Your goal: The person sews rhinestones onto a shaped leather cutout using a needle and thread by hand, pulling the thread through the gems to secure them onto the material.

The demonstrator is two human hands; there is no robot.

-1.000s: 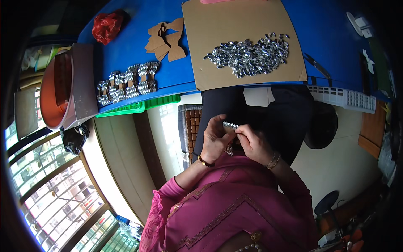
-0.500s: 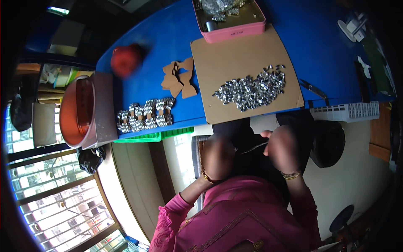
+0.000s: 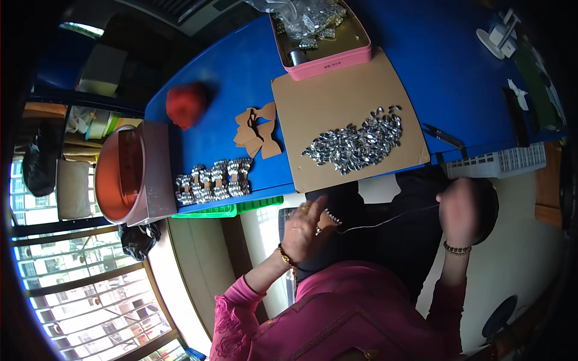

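Over my lap, my left hand (image 3: 300, 233) grips a small brown card piece (image 3: 326, 224) edged with silvery beads; fingers partly cover it. A thin thread (image 3: 385, 225) runs from this piece, nearly straight, to my right hand (image 3: 459, 210). That hand is smeared by motion, its fingers closed where the thread meets them; a needle cannot be made out. On the table beyond lies a heap of loose silvery beads (image 3: 355, 143), spread on a cardboard sheet (image 3: 319, 96). To its left rest several bow-shaped brown cards (image 3: 268, 132) and a row of bead-wrapped cards (image 3: 214, 180).
A pink tin (image 3: 337, 62) with plastic-bagged beads and a spool stands at the cardboard's far edge. Scissors (image 3: 444, 136) lie on the blue table (image 3: 433, 78) at right. A red object (image 3: 185, 105), a pinkish tub (image 3: 153, 174) and a white basket (image 3: 503, 162) surround the work.
My right hand has swung outward to the right, drawing the thread out longer. My left hand has shifted slightly and turned, so the beaded card now shows. The view has tilted a little.
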